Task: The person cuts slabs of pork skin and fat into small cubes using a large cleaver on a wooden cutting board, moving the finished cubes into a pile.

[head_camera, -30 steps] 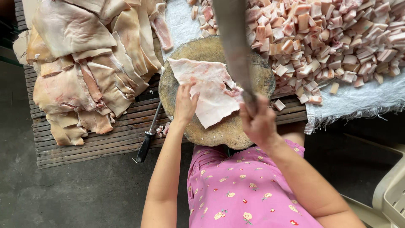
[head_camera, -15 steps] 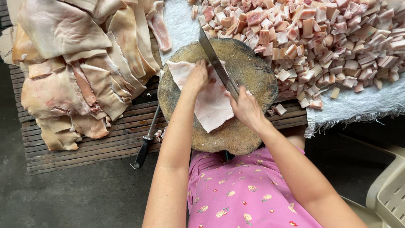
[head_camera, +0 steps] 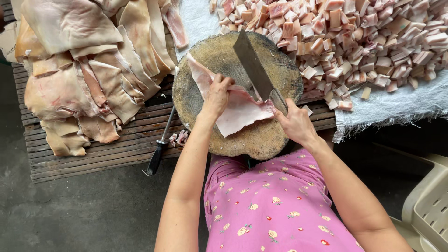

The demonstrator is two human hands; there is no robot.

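A pale slab of pork skin and fat [head_camera: 240, 112] lies on a round wooden chopping block [head_camera: 261, 140]. My left hand [head_camera: 217, 95] presses down on the slab's left part, fingers curled over it. My right hand [head_camera: 294, 123] grips the handle of a broad cleaver [head_camera: 254, 67]. The blade rests on the slab's right edge and points away from me across the block.
A heap of large pork skin sheets [head_camera: 84, 70] lies on a slatted wooden pallet [head_camera: 102, 158] at the left. Several cut pork cubes [head_camera: 364, 42] cover a white woven sack [head_camera: 401, 105] at the right. A black-handled honing steel [head_camera: 161, 147] lies beside the block. A plastic crate [head_camera: 431, 205] stands at the lower right.
The cleaver came down from a raised position and now lies on the slab. My left hand slid further onto the meat. The slab shifted slightly on the block.
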